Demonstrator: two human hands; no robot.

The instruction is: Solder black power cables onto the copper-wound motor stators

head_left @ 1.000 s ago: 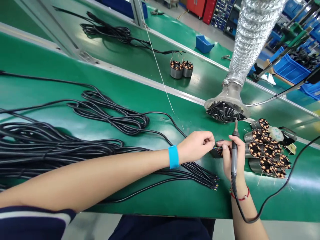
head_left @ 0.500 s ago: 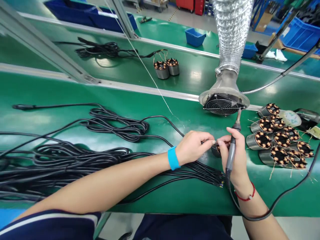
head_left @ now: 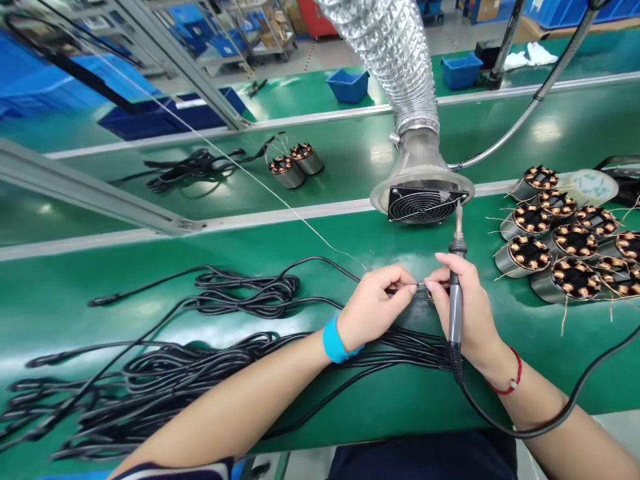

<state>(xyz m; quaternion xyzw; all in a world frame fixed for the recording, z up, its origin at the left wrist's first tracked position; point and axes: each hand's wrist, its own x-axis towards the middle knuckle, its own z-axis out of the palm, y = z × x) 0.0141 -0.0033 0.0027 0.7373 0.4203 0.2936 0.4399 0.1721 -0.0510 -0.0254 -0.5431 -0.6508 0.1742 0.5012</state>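
My left hand [head_left: 383, 297], with a blue band at the wrist, pinches what looks like the end of a black cable [head_left: 323, 261]. Close beside it, my right hand [head_left: 463, 300] has a soldering iron [head_left: 455, 303] lodged in its grip, tip pointing up and away. The thumb and a finger of that hand also close on a thin wire [head_left: 421, 285] between the two hands; what it joins is hidden. Thin white solder wire [head_left: 280, 200] slants down from the upper left and ends near my left hand. Under my forearm lie bundled black cables [head_left: 200, 367].
A fume extractor hood [head_left: 423, 190] with a fan grille hangs just beyond my hands. At the right stand several copper-wound stators [head_left: 530, 253], with two more stators [head_left: 287, 172] behind the rail. A coiled cable [head_left: 245, 293] lies left. The iron's cord [head_left: 525, 433] crosses my right forearm.
The view has shifted, so the stators and hood appear elsewhere. My hands have drawn slightly apart, with thin wire now showing between them. The dark round part near my right fingers no longer shows clearly.
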